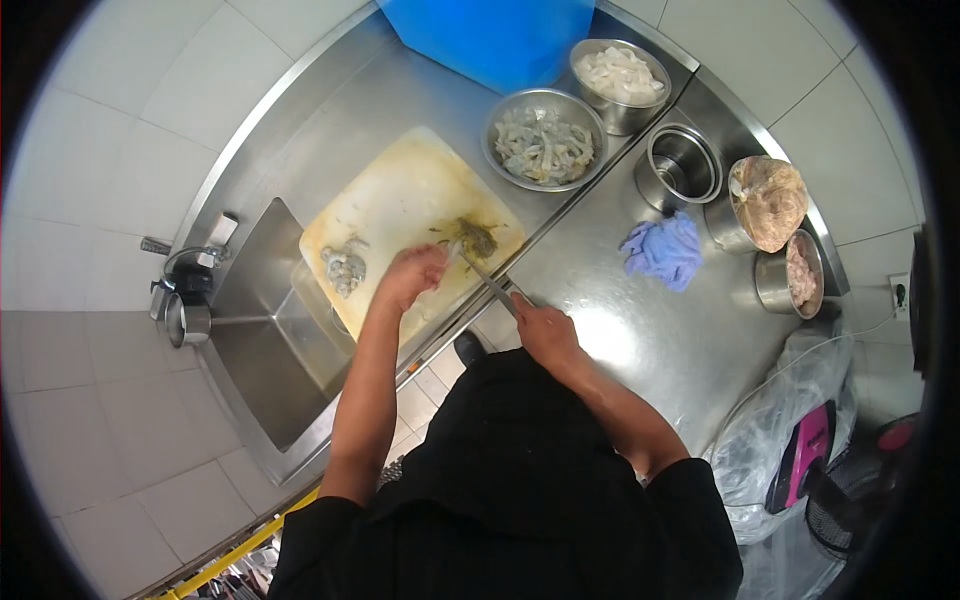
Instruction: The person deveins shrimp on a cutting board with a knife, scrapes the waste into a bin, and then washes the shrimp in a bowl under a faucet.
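Note:
My right hand (pixel 545 328) is closed round the handle of a knife (pixel 493 287), whose blade points up and left over the cutting board (pixel 395 185). My left hand (pixel 413 275) is pinched on a pale, translucent shrimp (pixel 453 250) near the blade tip; the fingers partly cover it. Just beyond the knife tip lies a dark, wet heap of scraps (pixel 477 238). A small pile of grey shrimp (pixel 343 267) rests at the board's left side. Behind the board, a metal bowl (pixel 487 160) holds many shrimp.
A sink (pixel 260 370) lies to the left. At the back stand a blue container (pixel 490 40) and a pot of white strips (pixel 622 78). Rightward are an open metal pot (pixel 655 195), a blue cloth (pixel 665 250), a bagged brown food (pixel 770 205) and a pot of pinkish meat (pixel 800 275).

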The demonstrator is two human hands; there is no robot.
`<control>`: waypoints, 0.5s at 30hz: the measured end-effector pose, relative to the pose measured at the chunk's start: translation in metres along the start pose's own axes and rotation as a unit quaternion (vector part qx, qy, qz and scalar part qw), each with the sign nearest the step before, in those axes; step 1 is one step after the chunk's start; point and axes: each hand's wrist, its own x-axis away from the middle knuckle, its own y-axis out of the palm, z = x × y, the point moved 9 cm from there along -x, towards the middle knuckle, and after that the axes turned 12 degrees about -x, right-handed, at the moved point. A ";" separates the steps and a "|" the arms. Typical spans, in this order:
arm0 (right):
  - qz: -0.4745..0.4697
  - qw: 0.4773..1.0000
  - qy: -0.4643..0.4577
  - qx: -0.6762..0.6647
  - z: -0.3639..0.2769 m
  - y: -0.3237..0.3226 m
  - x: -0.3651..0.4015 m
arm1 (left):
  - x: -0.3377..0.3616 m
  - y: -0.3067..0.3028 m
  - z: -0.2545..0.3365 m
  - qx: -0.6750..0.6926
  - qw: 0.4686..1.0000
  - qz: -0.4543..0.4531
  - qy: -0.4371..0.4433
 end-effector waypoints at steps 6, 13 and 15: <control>0.007 0.999 -0.021 -0.024 0.012 0.001 0.009 | 0.019 -0.136 0.050 -0.206 0.904 0.362 0.092; 0.011 0.998 0.005 -0.063 -0.001 -0.029 0.020 | -0.008 -0.176 0.010 -0.601 0.709 0.369 0.022; 0.010 0.998 0.006 -0.063 -0.006 -0.033 0.018 | -0.014 -0.170 0.009 -0.648 0.674 0.354 0.012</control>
